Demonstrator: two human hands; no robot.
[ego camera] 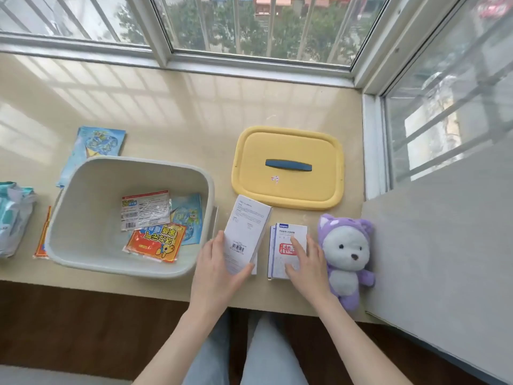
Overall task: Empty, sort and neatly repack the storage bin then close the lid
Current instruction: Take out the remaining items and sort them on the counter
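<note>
Right of the pale grey plastic storage bin (pixel 130 160), where its yellow plastic lid (pixel 288 147) is lying, the left hand (pixel 219 270) fingers are gripping a tall white cardboard box (pixel 248 223), the right hand (pixel 306 263) fingers are resting flat on a smaller white box (pixel 287 234), and repacking is seemingly calling for lifting both over the rim.

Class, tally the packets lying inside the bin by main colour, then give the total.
white packet: 1
red packet: 1
blue packet: 1
Total in the bin: 3
</note>
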